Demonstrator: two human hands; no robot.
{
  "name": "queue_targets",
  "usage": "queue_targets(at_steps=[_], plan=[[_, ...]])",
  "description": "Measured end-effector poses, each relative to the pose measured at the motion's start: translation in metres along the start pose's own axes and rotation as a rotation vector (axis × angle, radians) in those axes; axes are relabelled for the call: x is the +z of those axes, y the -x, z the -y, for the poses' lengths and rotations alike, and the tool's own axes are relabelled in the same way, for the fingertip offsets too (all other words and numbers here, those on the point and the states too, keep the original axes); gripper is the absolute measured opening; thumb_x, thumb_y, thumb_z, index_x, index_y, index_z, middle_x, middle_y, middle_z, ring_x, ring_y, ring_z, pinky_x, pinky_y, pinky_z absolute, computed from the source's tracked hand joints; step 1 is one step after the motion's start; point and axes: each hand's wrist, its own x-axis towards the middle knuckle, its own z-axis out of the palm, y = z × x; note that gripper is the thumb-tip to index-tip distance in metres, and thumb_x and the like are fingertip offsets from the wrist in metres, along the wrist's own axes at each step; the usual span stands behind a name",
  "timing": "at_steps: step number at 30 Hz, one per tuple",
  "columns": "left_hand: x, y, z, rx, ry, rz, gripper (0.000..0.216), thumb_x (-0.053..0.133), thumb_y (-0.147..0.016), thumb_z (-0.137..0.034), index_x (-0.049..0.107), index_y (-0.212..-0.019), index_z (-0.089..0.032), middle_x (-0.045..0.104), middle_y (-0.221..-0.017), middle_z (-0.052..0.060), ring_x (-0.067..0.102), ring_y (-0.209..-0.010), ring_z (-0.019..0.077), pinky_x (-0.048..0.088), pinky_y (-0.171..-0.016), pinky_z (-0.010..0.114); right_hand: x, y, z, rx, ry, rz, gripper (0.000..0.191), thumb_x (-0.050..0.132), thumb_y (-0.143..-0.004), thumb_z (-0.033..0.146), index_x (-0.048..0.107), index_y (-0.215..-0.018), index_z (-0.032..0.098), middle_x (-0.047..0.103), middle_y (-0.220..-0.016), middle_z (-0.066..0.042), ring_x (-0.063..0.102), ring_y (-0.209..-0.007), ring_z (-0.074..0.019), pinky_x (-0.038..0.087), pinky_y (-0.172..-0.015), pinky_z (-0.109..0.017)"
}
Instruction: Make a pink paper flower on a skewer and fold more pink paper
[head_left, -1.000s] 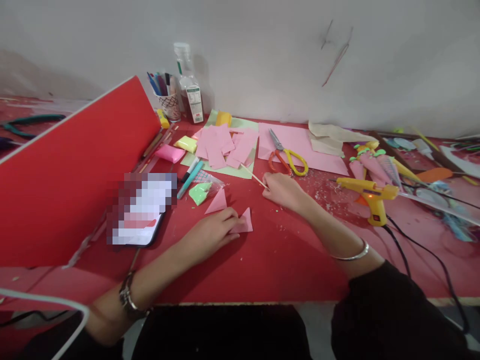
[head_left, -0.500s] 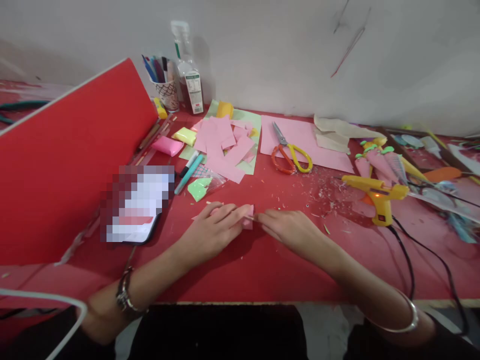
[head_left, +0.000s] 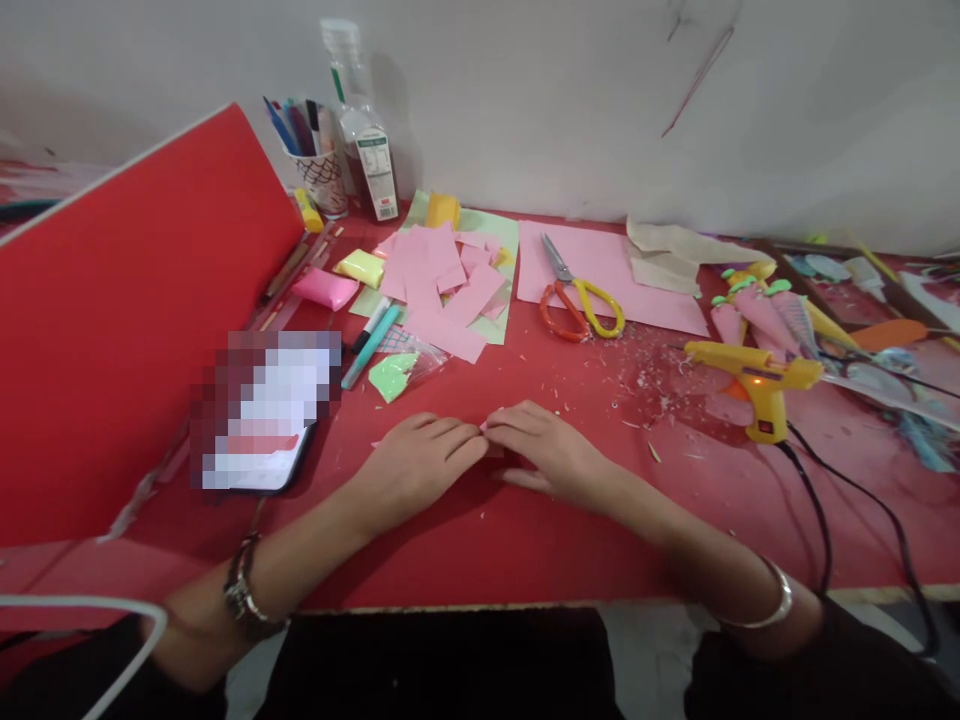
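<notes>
My left hand (head_left: 424, 458) lies over a piece of pink paper (head_left: 493, 452), its fingers together and pressing on it. Most of that paper is hidden beneath my hands; only slivers show. My right hand (head_left: 553, 448) meets the left fingertips at the paper, fingers bent over its edge and thumb lower down, a little apart. Beyond my hands is a small clear packet with a light green piece (head_left: 394, 376). Scissors (head_left: 574, 300) with one orange and one yellow handle rest on a pink sheet (head_left: 660, 305) farther back.
A yellow glue gun (head_left: 757, 378) with a lit light and black cord stands right, near scattered scraps. A phone (head_left: 296, 465) and a leaning red board (head_left: 142, 350) are left. Pink paper strips (head_left: 427, 280), a bottle (head_left: 369, 165) and a pen cup (head_left: 319, 180) stand behind.
My right hand has changed from a pinch at the paper's right end to fingers laid over it, against my left fingertips. More of the pink paper is covered. The view has shifted slightly.
</notes>
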Motion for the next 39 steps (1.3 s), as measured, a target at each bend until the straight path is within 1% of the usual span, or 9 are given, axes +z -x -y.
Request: queue_targets(at_steps=[3,8,13,19,23,27,30,34,39], plan=[[-0.001,0.000,0.001,-0.082,0.071,0.023,0.022,0.031,-0.088,-0.014,0.052,-0.095,-0.012,0.065,-0.083,0.006,0.060,-0.073,0.0163,0.044,-0.061,0.028,0.001,-0.004,-0.005,0.027,-0.102,0.010,0.022,0.055,-0.077,0.027,0.055,-0.094,0.013,0.058,-0.096,-0.008,0.049,-0.084,-0.0168,0.042,-0.076,-0.029],[-0.005,0.000,0.006,-0.269,0.215,0.172,0.019,0.049,-0.082,-0.024,0.051,-0.097,-0.014,0.062,-0.091,0.007,0.057,-0.081,0.0186,0.045,-0.067,0.028,0.000,-0.008,-0.004,0.013,-0.063,-0.006,0.015,0.049,-0.082,0.024,0.057,-0.089,0.013,0.060,-0.088,-0.006,0.050,-0.078,-0.0155,0.043,-0.071,-0.027],[-0.008,0.006,0.012,-0.312,0.256,0.212,0.018,0.048,-0.083,-0.030,0.052,-0.094,-0.015,0.060,-0.091,0.005,0.054,-0.085,0.0189,0.044,-0.074,0.031,0.001,-0.007,0.003,-0.057,0.144,-0.059,0.023,0.040,-0.086,0.025,0.059,-0.090,0.013,0.063,-0.085,-0.007,0.053,-0.074,-0.0158,0.044,-0.065,-0.026],[-0.014,0.017,0.016,-0.338,0.243,0.248,0.019,0.044,-0.085,-0.027,0.050,-0.099,-0.017,0.059,-0.095,0.005,0.053,-0.088,0.0185,0.044,-0.074,0.030,0.004,-0.003,0.009,-0.112,0.369,-0.129,0.026,0.035,-0.087,0.014,0.061,-0.087,0.010,0.065,-0.080,-0.007,0.057,-0.069,-0.0154,0.044,-0.058,-0.025],[-0.020,0.025,0.018,-0.375,0.135,0.188,0.020,0.039,-0.087,-0.027,0.051,-0.099,-0.017,0.059,-0.093,0.006,0.053,-0.086,0.0187,0.044,-0.073,0.030,0.006,-0.001,0.009,-0.086,0.355,-0.135,0.025,0.036,-0.085,0.011,0.061,-0.086,0.012,0.065,-0.083,-0.006,0.057,-0.070,-0.0153,0.044,-0.057,-0.025],[-0.022,0.031,0.022,-0.393,0.036,0.164,0.023,0.034,-0.088,-0.025,0.054,-0.096,-0.016,0.059,-0.092,0.007,0.052,-0.087,0.0200,0.043,-0.078,0.034,0.006,-0.001,0.009,-0.059,0.325,-0.142,0.025,0.035,-0.085,0.010,0.060,-0.089,0.012,0.065,-0.085,-0.007,0.057,-0.072,-0.0157,0.044,-0.057,-0.025],[-0.023,0.032,0.022,-0.401,-0.035,0.159,0.028,0.038,-0.086,-0.029,0.052,-0.105,-0.014,0.057,-0.101,0.010,0.051,-0.093,0.0237,0.042,-0.081,0.038,0.004,0.000,0.007,-0.029,0.311,-0.120,0.027,0.033,-0.086,0.012,0.060,-0.090,0.012,0.064,-0.087,-0.007,0.056,-0.075,-0.0155,0.044,-0.059,-0.025],[-0.028,0.032,0.020,-0.449,-0.055,0.242,0.037,0.045,-0.080,-0.035,0.049,-0.111,-0.014,0.055,-0.107,0.013,0.051,-0.094,0.0285,0.044,-0.076,0.042,0.001,0.007,0.002,0.027,0.323,-0.124,0.029,0.031,-0.087,0.013,0.060,-0.090,0.014,0.062,-0.081,-0.007,0.053,-0.072,-0.0147,0.042,-0.059,-0.025],[-0.039,0.039,0.021,-0.505,0.033,0.344,0.050,0.053,-0.072,-0.039,0.046,-0.115,-0.016,0.052,-0.114,0.013,0.052,-0.096,0.0298,0.046,-0.072,0.041,-0.002,0.022,-0.004,0.119,0.299,-0.119,0.033,0.030,-0.086,0.013,0.061,-0.077,0.013,0.057,-0.068,-0.006,0.049,-0.063,-0.0143,0.039,-0.055,-0.024]])
